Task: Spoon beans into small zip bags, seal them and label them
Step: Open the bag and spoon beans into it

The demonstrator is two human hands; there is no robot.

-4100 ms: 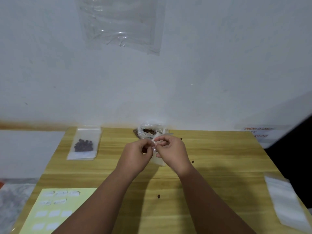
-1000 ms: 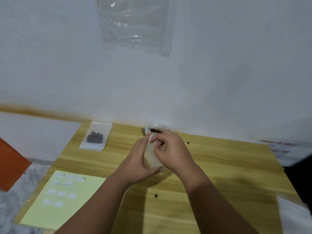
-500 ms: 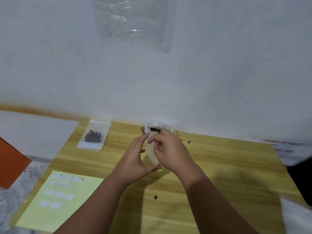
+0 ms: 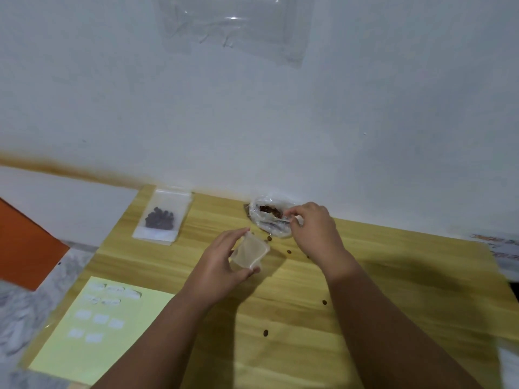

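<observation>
My left hand [image 4: 222, 265] holds a small empty zip bag [image 4: 250, 252] just above the wooden table [image 4: 407, 279], its mouth held open between thumb and fingers. My right hand [image 4: 313, 228] is at the open clear bag of brown beans [image 4: 268, 216] by the wall. Its thumb and forefinger pinch a pale slim thing at the bag's rim that looks like a spoon handle [image 4: 276, 220]; most of it is hidden. A sealed zip bag with dark beans [image 4: 162, 217] lies at the table's back left. A yellow-green sheet of white labels [image 4: 98, 327] lies at the front left.
Loose beans [image 4: 265, 332] are scattered over the table between and in front of my hands. Pale empty bags [image 4: 509, 369] show at the right edge. An orange panel [image 4: 22, 242] stands left of the table. The white wall rises right behind it.
My hands have come apart. The right hand let go of the small bag and moved back to the bean bag; the left hand now holds the small bag alone.
</observation>
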